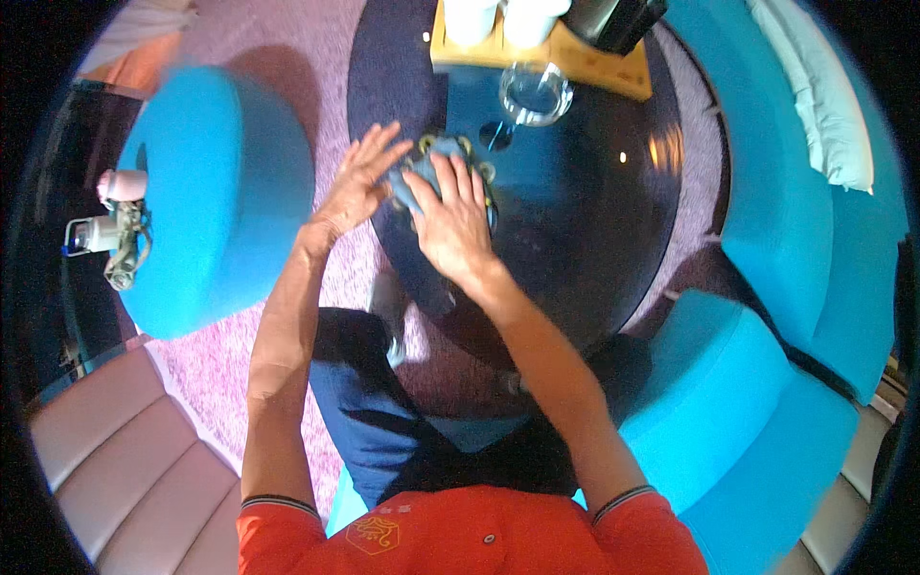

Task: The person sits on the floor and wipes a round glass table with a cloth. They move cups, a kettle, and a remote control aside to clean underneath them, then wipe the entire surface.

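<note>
My right hand point(449, 223) presses down, fingers forward, on a blue-grey cloth point(417, 188). Beneath the cloth is a roundish thing with small metal discs along its rim, which looks like a tambourine point(487, 171); most of it is covered. Just left of the cloth is my left hand point(359, 180), its fingers spread and blurred. Its thumb side comes close to the cloth's edge; whether it touches is unclear. Both hands are over the left part of a dark round table point(575, 237). A glass ashtray point(537, 118) stands beyond my right hand.
A wooden tray point(611, 75) at the table's far side bears white cups point(471, 21) and a dark container point(607, 21). On the left is a blue pouf point(194, 180), with a pink-and-white item point(122, 185) beside it. Blue curved seating point(776, 180) runs along the right.
</note>
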`<state>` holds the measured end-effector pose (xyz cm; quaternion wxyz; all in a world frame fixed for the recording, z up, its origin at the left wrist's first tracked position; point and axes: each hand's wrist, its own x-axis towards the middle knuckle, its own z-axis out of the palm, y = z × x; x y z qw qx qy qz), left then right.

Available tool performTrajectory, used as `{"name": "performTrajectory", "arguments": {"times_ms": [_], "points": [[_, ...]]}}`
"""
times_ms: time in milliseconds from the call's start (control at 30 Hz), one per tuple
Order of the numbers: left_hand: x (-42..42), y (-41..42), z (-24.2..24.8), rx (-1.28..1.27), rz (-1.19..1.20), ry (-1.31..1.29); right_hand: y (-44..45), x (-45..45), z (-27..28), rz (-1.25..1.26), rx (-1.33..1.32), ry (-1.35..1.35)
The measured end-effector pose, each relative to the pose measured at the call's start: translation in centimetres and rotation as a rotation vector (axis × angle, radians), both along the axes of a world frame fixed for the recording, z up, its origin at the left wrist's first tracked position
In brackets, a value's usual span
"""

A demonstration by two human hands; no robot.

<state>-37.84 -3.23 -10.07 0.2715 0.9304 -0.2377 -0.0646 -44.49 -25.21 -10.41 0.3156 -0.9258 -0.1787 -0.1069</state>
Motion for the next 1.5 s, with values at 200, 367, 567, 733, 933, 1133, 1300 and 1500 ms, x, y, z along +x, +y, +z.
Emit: {"name": "performTrajectory", "arguments": {"times_ms": [200, 367, 567, 733, 933, 1133, 1300, 1500], "points": [[0.6, 1.0, 0.7, 0.017, 0.036, 0.106, 0.1, -4.6, -0.6, 0.006, -0.028, 0.079], [-0.1, -0.4, -0.1, -0.069, 0.050, 0.103, -0.1, -3.7, 0.6, -0.026, -0.096, 0.111], [-1.5, -2.1, 0.2, -0.136, 0.123, 0.033, -0.8, -3.4, 0.4, -0.017, -0.182, 0.033], [-1.6, -2.2, 0.8, -0.205, 0.216, 0.001, 0.2, -1.2, 1.0, 0.023, -0.155, 0.018], [1.2, -1.6, 2.0, -0.352, 0.279, -0.110, 3.1, 4.8, 1.0, -0.026, -0.078, -0.041], [1.0, -1.1, 1.1, -0.387, 0.238, 0.124, 1.0, -4.8, 1.2, 0.056, -0.068, 0.055], [1.1, -1.1, 0.7, -0.339, 0.202, 0.125, 0.9, -7.3, 1.0, 0.059, -0.093, 0.046], [1.9, -2.4, 3.4, -0.780, 0.440, 0.369, 6.0, 0.4, 0.6, 0.041, -0.071, 0.031]]}}
